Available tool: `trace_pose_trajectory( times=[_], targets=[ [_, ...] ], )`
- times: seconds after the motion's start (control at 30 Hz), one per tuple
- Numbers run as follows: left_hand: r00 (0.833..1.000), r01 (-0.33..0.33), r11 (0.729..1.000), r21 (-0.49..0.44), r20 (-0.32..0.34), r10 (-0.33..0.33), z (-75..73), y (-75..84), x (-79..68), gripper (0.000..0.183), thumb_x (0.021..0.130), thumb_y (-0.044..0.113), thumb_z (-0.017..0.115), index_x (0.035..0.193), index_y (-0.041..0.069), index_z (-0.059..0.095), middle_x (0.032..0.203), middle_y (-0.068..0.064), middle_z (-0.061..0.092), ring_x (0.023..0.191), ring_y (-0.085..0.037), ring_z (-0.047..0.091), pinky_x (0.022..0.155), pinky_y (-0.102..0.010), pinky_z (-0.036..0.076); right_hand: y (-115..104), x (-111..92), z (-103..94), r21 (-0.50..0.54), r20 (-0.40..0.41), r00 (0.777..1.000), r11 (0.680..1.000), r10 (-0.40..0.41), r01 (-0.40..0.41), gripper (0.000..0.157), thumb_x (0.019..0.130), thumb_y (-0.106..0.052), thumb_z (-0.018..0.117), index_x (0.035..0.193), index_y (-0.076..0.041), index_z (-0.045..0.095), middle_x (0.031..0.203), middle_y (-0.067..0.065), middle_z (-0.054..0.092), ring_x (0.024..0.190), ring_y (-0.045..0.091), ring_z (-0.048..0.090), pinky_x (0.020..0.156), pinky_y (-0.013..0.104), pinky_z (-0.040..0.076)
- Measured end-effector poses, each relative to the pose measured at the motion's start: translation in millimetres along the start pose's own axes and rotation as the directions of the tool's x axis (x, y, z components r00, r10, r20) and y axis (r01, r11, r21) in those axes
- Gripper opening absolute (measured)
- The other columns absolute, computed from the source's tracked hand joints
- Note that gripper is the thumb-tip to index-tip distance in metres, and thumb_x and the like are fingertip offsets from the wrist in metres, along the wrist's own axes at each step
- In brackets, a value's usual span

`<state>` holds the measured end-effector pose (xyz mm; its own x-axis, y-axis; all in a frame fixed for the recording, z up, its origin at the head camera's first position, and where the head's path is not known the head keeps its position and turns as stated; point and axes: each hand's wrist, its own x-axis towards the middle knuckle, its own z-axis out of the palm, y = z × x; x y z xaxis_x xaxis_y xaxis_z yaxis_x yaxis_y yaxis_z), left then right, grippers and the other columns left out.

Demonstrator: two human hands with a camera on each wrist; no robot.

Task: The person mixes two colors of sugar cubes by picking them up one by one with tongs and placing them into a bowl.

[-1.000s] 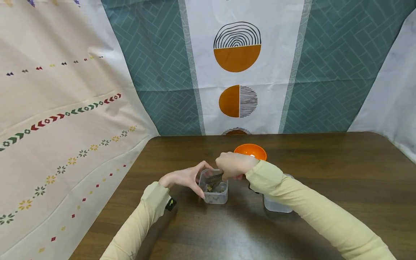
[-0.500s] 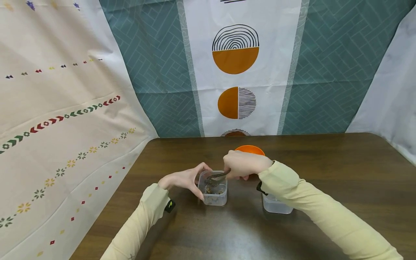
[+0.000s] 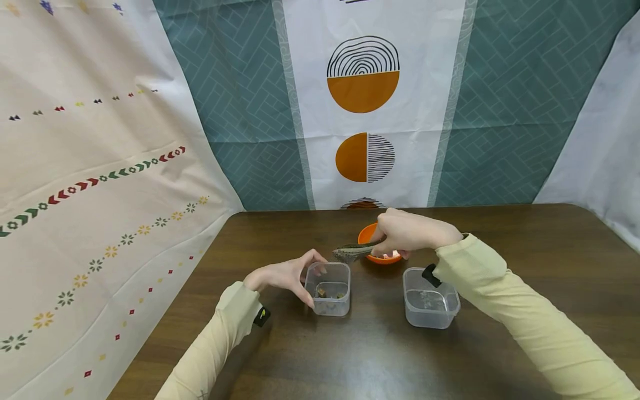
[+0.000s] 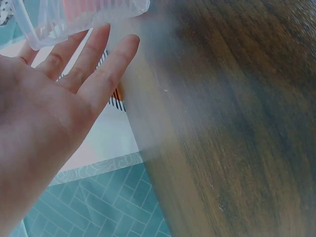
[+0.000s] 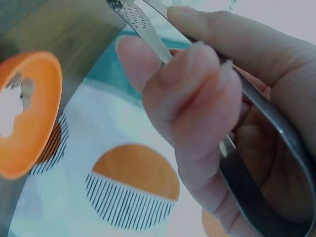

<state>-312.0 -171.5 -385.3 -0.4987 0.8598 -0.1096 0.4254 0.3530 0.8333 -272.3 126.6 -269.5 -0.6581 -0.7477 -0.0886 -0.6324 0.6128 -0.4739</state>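
Observation:
My left hand (image 3: 286,276) spans the left side of a square clear plastic container (image 3: 332,308), thumb at the near corner and fingers at the far one. A few small brownish bits (image 3: 321,291) lie on its bottom. In the left wrist view, fingertips (image 4: 129,43) reach the container's wall (image 4: 98,19). My right hand (image 3: 415,230) grips a pair of metal tongs (image 3: 351,253), whose tips hang above the container's far rim. The right wrist view shows the tongs' bent metal arm (image 5: 261,210) in the palm. Whether the tips hold anything, I cannot tell.
An orange bowl (image 3: 366,234) with whitish pieces inside stands behind, under my right hand. A second clear plastic container (image 3: 429,320) sits to the right on the brown wooden table (image 3: 350,361). Patterned cloths (image 3: 250,111) hang behind the table and at the left.
My right hand has lifted the tongs out of the left container and moved right and back, uncovering the bowl and the right container. My left hand stays on its container.

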Motion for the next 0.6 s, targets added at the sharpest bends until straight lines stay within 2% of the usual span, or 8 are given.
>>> trace_pose_trajectory(
  times=[0.13, 0.27, 0.43, 0.6],
  targets=[
    [1.0, -0.004, 1.0, -0.007, 0.001, 0.004, 0.5, -1.3, 0.4, 0.079, 0.067, 0.01, 0.081, 0.125, 0.007, 0.028, 0.12, -0.016, 0.037, 0.111, -0.029, 0.039, 0.086, -0.038, 0.041, 14, -7, -6.7, 0.013, -0.031, 0.999, 1.0, 0.023, -0.022, 0.011, 0.083, -0.011, 0.065, 0.073, -0.012, 0.068, 0.047, -0.006, 0.046, 0.035, 0.023, 0.049, 0.04, 0.027, 0.043],
    [1.0, -0.002, 1.0, -0.012, -0.005, 0.002, 0.6, -1.8, 0.2, 0.079, 0.066, 0.01, 0.081, 0.125, 0.007, 0.029, 0.12, -0.015, 0.037, 0.112, -0.029, 0.038, 0.086, -0.039, 0.04, 29, -12, -9.6, 0.012, -0.053, 0.998, 0.999, 0.037, -0.037, 0.007, 0.083, -0.01, 0.065, 0.078, -0.011, 0.069, 0.049, -0.003, 0.049, 0.033, 0.016, 0.046, 0.04, 0.027, 0.042],
    [1.0, 0.001, 1.0, -0.016, -0.003, -0.001, 0.2, -1.9, 0.2, 0.079, 0.067, 0.006, 0.08, 0.126, 0.005, 0.028, 0.12, -0.017, 0.037, 0.112, -0.031, 0.038, 0.087, -0.043, 0.039, 43, -16, -9.1, -0.013, -0.066, 0.997, 0.999, 0.032, -0.033, 0.021, 0.084, -0.008, 0.063, 0.063, -0.013, 0.064, 0.047, 0.0, 0.05, 0.033, 0.011, 0.043, 0.041, 0.026, 0.04],
    [1.0, -0.003, 0.999, -0.035, 0.003, 0.004, 0.3, -1.3, 0.4, 0.08, 0.066, 0.002, 0.079, 0.126, -0.001, 0.026, 0.121, -0.024, 0.034, 0.113, -0.039, 0.035, 0.087, -0.05, 0.036, 55, -17, -6.1, -0.054, -0.067, 0.996, 0.997, 0.054, -0.057, 0.031, 0.083, -0.006, 0.063, 0.054, -0.013, 0.058, 0.043, -0.002, 0.048, 0.032, 0.012, 0.044, 0.041, 0.026, 0.041]
  ],
)
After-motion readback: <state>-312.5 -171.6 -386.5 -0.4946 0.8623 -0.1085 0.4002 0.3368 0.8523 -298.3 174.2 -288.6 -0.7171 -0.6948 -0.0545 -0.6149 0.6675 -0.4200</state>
